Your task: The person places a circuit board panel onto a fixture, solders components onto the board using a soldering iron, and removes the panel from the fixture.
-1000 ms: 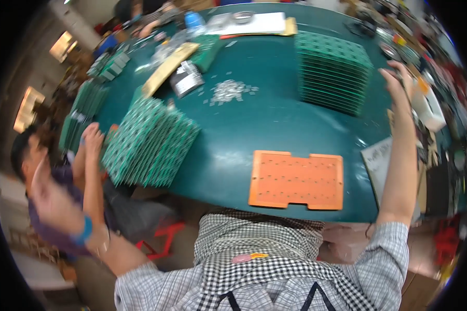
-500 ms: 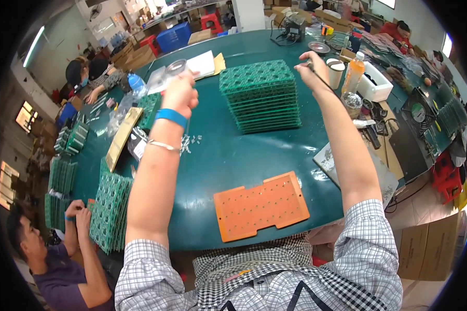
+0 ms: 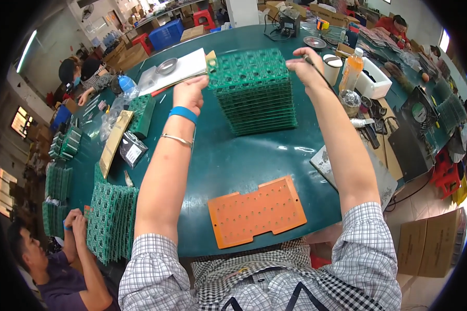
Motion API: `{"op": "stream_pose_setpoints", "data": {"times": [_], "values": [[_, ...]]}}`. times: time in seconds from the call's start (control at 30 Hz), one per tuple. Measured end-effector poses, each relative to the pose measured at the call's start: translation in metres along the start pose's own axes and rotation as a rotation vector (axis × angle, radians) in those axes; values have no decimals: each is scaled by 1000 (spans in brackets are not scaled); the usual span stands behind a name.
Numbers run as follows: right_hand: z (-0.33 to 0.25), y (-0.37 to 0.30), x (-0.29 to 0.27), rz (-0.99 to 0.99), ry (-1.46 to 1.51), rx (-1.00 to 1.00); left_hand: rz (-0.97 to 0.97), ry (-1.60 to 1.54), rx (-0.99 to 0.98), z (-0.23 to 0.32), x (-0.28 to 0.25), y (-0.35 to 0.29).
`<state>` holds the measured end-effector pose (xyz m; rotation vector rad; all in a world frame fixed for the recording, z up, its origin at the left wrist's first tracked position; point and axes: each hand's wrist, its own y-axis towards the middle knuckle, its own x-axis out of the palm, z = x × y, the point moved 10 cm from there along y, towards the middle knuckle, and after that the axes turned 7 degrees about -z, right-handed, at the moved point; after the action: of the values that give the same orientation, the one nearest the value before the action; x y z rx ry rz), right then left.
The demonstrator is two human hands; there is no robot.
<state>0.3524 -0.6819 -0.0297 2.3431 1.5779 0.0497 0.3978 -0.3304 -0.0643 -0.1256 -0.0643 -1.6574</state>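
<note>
A tall stack of green circuit boards stands on the table in front of me. My left hand pinches the left edge of the top circuit board, which sits slightly askew to the left over the others. By that board's right edge is my right hand, closed around a thin black-corded tool; its tip is hidden, and whether the fingers touch the board I cannot tell. Nearer to me lies a flat orange fixture plate with rows of small holes, untouched.
Bundled green boards stand at the left beside a co-worker. Towards the right are an orange drink bottle, a white bin and a grey plate. A metal dish rests on white paper at the back left.
My left hand has come right and down from above the metal dish to the top board's left edge. The top board has shifted left. My right hand has moved slightly towards the stack.
</note>
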Motion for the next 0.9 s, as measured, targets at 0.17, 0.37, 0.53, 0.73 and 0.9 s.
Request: {"op": "stream_pose_setpoints", "data": {"times": [0.17, 0.37, 0.53, 0.73, 0.9], "values": [[-42, -57, -12, -97, 317, -67, -169, -33, 159, 36, -5, -73], [-44, -192, -12, -164, 32, -383, -295, 592, 440, 8, -26, -205], [-5, -288, 5, -313, -431, -622, -328, 686, 411, -70, -41, -263], [13, -316, 14, -404, -573, -566, -322, 777, 408, -97, -38, -285], [33, -322, 1, -350, -363, -292, -309, 793, 417, -94, -37, -297]]}}
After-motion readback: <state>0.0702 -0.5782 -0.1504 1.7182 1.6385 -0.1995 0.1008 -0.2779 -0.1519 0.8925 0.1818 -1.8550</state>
